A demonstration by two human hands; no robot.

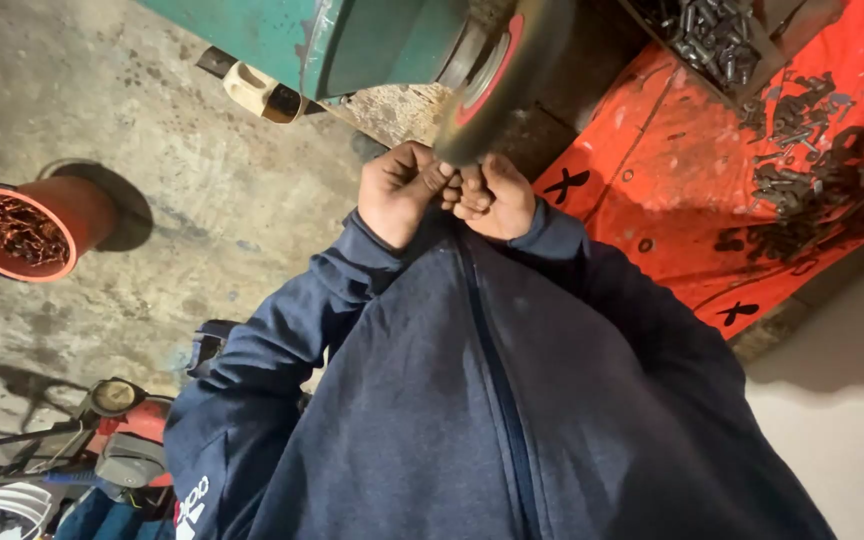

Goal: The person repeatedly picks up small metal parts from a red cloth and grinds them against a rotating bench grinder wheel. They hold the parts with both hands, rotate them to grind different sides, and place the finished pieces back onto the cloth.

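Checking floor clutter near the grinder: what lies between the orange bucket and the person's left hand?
In the head view, only bare stained concrete floor lies between the orange bucket and the left hand at the grinding wheel.

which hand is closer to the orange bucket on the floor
Left. The left hand is at the grinding wheel, on the side toward the orange bucket. The right hand is beside it, on the far side from the bucket.

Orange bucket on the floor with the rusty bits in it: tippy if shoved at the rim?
The orange bucket probably resists tipping: it looks wide and squat. The rusty metal pieces inside likely make it heavy for its size. On the rough concrete floor it would more likely scrape than slide.
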